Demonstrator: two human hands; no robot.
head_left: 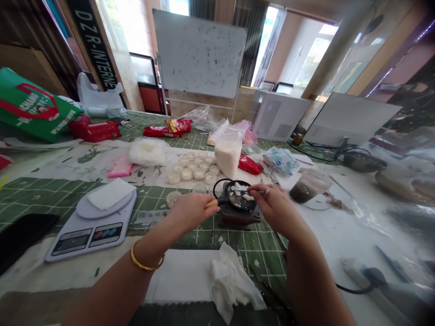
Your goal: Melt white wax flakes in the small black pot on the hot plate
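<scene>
Right of frame center, small black pan [244,207] sits on small stove [239,219]. Left hand [194,209], fingers wrapped on pan handle [212,203]; right hand [273,204], fingers pinching thin stick [242,191] at white chunks [249,198] in pan. Scale [118,219] at left, filled cups [199,174] upper middle.

Marked whiteboard [200,54] at the back, tilted green bag [20,102] at far left, red packet [97,131] beside it
</scene>
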